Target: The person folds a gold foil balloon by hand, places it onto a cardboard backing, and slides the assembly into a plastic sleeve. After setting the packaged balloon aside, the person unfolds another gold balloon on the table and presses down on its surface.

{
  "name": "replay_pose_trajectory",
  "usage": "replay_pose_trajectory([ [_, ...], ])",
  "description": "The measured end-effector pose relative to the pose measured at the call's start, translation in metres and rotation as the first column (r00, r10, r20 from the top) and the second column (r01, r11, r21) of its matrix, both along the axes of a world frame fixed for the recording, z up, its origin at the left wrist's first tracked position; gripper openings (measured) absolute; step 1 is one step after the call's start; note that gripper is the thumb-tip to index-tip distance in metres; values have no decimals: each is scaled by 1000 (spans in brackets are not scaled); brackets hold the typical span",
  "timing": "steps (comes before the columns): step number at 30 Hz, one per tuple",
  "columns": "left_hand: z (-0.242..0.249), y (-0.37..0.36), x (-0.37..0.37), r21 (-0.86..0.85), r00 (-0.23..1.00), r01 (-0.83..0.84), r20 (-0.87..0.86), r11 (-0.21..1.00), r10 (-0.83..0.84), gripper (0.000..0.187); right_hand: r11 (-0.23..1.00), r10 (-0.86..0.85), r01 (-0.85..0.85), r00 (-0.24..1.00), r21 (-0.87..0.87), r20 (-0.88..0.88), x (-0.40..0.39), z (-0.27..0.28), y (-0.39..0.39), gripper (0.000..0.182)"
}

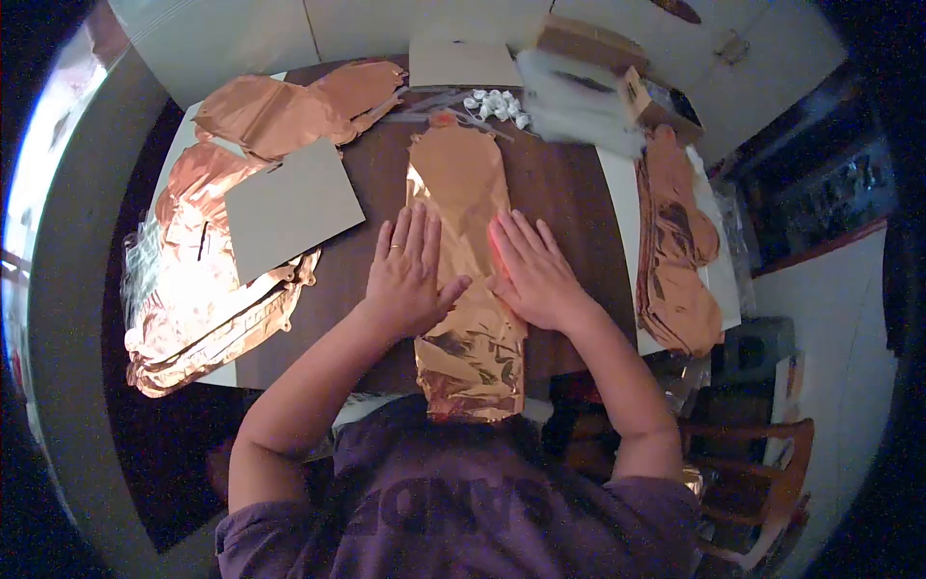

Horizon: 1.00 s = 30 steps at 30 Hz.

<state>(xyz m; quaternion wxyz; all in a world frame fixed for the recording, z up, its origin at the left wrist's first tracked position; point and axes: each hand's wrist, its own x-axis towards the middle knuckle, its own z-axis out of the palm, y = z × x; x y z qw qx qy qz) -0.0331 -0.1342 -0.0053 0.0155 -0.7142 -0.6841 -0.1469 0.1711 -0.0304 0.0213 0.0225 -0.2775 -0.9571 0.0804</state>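
A long rose-gold foil sheet, which looks like a flat foil balloon [461,179], lies lengthwise on the dark brown table, its near end by my shirt. My left hand [410,275] rests flat on its left edge, fingers stretched forward and thumb turned inward. On its right edge lies my right hand [536,270], also flat with the fingers out. Neither hand grips anything. Between my hands the foil is fairly smooth, while its near part is crinkled and shiny.
More rose-gold foil [198,265] is stacked at the left, partly under a grey board [294,205]. Another foil stack [675,246] lies at the right. At the back are small white pieces [497,106], clear plastic bags [584,101] and an open box [666,106]. A wooden chair [772,482] stands lower right.
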Motion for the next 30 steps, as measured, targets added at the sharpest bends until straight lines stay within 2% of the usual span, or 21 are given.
replay_pose_trajectory([
  [2, -1, 0, -1, 40, 1000, 11, 7, 999, -11, 85, 1000, 8, -8, 1000, -11, 0, 1, -1, 1, 75],
  [5, 13, 2, -2, 7, 999, 28, 31, 1000, -28, 85, 1000, 16, -16, 1000, -4, 12, 0, -3, 1, 76],
  [8, 32, 13, 1, -67, 992, -26, 124, 997, 34, 84, 1000, 11, -11, 999, -9, 36, -1, -1, 1, 76],
  [11, 28, 18, 10, -110, 996, -91, -28, 990, 88, 82, 1000, 5, -4, 999, -11, 43, -2, 0, 0, 78],
  [16, 2, 14, 17, 27, 986, -131, -100, 991, 133, 82, 999, 11, -10, 1000, 30, -17, -3, 4, 1, 75],
  [19, -2, 11, 18, 55, 985, -143, -89, 988, 147, 83, 994, 101, -96, 984, 44, -145, -5, 7, 15, 62],
  [21, 2, 10, 19, 13, 985, -166, -48, 986, 167, 84, 995, 104, -101, 955, 27, -276, -14, 20, 25, 53],
  [22, -1, 10, 20, 46, 985, -171, -22, 984, 172, 84, 994, 108, -109, 934, 14, -340, -24, 29, 26, 49],
  [24, -10, 9, 19, 112, 985, -172, 28, 979, 170, 83, 984, 112, -159, 908, -85, -403, -58, 45, 25, 45],
  [26, 4, 7, 17, 33, 990, -110, 96, 993, 107, 81, 948, 163, -258, 897, -188, -410, -105, 54, 14, 43],
  [28, 2, 6, 16, 22, 990, -64, 126, 998, 61, 77, 905, 420, -350, 819, 241, -389, -154, 36, -5, 32],
  [30, -24, 7, 15, 70, 994, -41, 105, 997, 34, 75, 832, 459, -328, 860, 447, -223, -191, 29, -24, 19],
])
